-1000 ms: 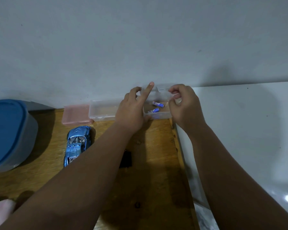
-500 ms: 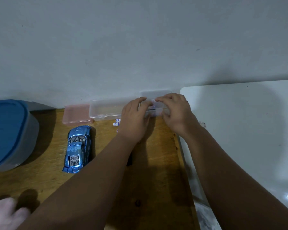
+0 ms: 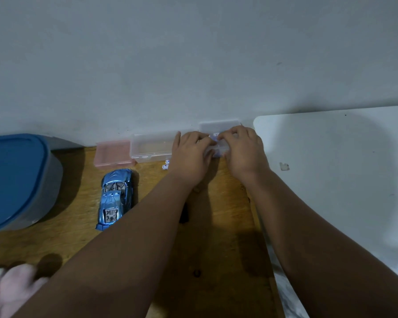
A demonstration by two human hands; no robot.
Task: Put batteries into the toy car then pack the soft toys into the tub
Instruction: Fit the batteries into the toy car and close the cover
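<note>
A blue toy car (image 3: 115, 199) lies upside down on the wooden table (image 3: 83, 230), its battery bay facing up. My left hand (image 3: 190, 157) and my right hand (image 3: 244, 150) are both pressed on a small clear plastic box (image 3: 216, 150) against the wall, fingers curled over its lid. Two small batteries (image 3: 166, 164) lie on the wood just left of my left hand. A grey tub with a blue lid (image 3: 14, 177) stands at the far left. A pink soft toy (image 3: 12, 292) shows at the bottom left corner.
A longer clear box (image 3: 152, 148) and a pink box (image 3: 112, 154) line the wall. Under my left forearm lies a small black piece (image 3: 184, 214). A white surface (image 3: 338, 175) adjoins the table on the right.
The clear box was open with batteries inside; both hands have lowered onto it and its lid is down. Two batteries now lie on the table.
</note>
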